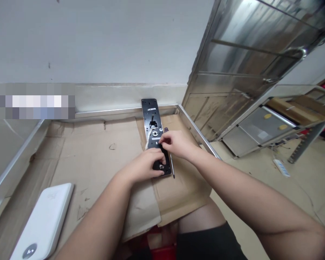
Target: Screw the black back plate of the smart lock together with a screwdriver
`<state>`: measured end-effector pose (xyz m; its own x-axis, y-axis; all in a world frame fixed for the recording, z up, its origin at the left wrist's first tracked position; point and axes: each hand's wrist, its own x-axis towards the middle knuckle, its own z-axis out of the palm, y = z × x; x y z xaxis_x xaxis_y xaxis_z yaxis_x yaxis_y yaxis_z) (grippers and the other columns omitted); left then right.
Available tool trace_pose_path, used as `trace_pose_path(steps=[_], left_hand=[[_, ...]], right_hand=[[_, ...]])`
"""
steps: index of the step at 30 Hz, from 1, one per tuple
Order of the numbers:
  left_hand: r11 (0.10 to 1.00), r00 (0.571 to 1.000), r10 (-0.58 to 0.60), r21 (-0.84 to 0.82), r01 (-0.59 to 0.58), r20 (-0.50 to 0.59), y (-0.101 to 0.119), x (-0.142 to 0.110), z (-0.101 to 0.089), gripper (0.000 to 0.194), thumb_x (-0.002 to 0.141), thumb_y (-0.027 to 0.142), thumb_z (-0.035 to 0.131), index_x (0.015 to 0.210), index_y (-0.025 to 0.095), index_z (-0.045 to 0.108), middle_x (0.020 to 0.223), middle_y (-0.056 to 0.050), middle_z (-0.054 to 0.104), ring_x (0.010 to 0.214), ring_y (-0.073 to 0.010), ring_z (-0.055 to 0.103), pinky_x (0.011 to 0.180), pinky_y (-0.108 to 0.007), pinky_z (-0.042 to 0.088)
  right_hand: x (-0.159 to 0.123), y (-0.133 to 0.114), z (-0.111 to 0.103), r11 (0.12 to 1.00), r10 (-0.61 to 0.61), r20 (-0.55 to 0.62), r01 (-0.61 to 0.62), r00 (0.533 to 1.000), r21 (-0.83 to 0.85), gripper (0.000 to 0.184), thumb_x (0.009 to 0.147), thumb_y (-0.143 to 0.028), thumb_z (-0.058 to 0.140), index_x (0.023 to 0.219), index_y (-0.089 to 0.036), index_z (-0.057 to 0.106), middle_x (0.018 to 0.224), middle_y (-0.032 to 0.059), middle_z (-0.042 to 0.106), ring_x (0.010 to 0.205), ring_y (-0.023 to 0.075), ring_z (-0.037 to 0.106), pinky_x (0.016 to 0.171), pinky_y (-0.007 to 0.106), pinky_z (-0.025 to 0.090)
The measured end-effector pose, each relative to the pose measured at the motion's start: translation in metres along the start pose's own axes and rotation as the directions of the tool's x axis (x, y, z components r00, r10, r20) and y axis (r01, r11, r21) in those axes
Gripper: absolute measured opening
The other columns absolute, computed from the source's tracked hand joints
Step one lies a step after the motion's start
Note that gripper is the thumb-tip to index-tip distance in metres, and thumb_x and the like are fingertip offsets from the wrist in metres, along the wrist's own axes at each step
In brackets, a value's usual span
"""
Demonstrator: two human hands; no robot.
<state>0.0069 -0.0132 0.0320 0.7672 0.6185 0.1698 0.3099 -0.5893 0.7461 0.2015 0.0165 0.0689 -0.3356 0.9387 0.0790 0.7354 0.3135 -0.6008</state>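
Note:
A long black door-lock plate [151,119] lies on brown cardboard, with a white strap [149,139] running across its upper part. My left hand [144,166] grips the plate's lower end, and its fingers hide part of the plate. My right hand [177,142] pinches at the plate's middle, with its fingertips on a small black piece I cannot make out clearly. A thin screwdriver [171,159] with a dark handle lies along the plate's right edge, just beyond my right hand. A white flat device [42,220] lies at the lower left, away from both hands.
Layered cardboard sheets [97,162] cover a surface with a metal edge [197,133] along the right and back. A white wall rises behind it. A stainless steel panel [249,50] leans at the right, above a floor with scattered boards.

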Motion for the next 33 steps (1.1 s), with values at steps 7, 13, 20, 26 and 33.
trace_pose_path(steps=[7,13,20,26,33], left_hand=[[0.938,0.793,-0.329,-0.277,0.21,-0.513,-0.026,-0.005,-0.015,0.032,0.078,0.014,0.059,0.107,0.02,0.049,0.098,-0.002,0.052,0.084,-0.0148,0.054,0.077,-0.029,0.047],[0.78,0.783,-0.543,-0.527,0.337,-0.304,-0.052,0.004,-0.001,0.061,0.077,0.018,0.065,0.131,0.019,0.038,0.106,-0.006,0.054,0.085,-0.0155,0.06,0.07,-0.028,0.051],[0.668,0.75,-0.615,-0.665,0.333,-0.242,-0.043,0.01,0.005,0.064,0.077,0.015,0.064,0.132,0.02,0.031,0.097,-0.001,0.051,0.067,-0.0111,0.059,0.057,-0.024,0.051],[0.639,0.74,-0.634,-0.691,0.338,-0.224,-0.038,0.01,0.005,0.066,0.076,0.016,0.065,0.132,0.022,0.032,0.096,-0.002,0.052,0.065,-0.0118,0.06,0.057,-0.027,0.053],[0.647,0.744,-0.631,-0.678,0.35,-0.218,-0.036,0.009,0.005,0.069,0.077,0.018,0.066,0.136,0.021,0.031,0.102,-0.006,0.056,0.073,-0.0154,0.063,0.06,-0.029,0.055]], right_hand=[[0.026,-0.012,0.011,0.976,-0.142,0.105,0.157,0.984,-0.154,0.015,0.078,-0.009,0.061,0.085,-0.017,0.071,0.081,0.0021,0.072,0.073,0.0129,0.062,0.07,0.022,0.043],[0.038,-0.015,0.015,0.961,-0.134,0.185,0.173,0.974,-0.216,0.014,0.078,-0.01,0.064,0.083,-0.018,0.075,0.085,0.0041,0.074,0.078,0.0153,0.063,0.073,0.024,0.042],[0.048,-0.03,0.01,0.956,0.082,0.239,-0.009,0.968,-0.294,0.009,0.078,-0.013,0.067,0.08,-0.018,0.074,0.086,0.0035,0.075,0.078,0.0155,0.066,0.065,0.023,0.041],[0.047,-0.052,0.002,0.921,0.14,0.315,-0.006,0.939,-0.39,0.008,0.076,-0.011,0.069,0.076,-0.017,0.073,0.08,0.0055,0.073,0.072,0.0166,0.062,0.061,0.025,0.038],[0.05,-0.053,0.003,0.913,0.125,0.323,0.019,0.938,-0.408,0.01,0.074,-0.009,0.07,0.075,-0.019,0.071,0.083,0.005,0.072,0.077,0.0181,0.064,0.064,0.025,0.04]])
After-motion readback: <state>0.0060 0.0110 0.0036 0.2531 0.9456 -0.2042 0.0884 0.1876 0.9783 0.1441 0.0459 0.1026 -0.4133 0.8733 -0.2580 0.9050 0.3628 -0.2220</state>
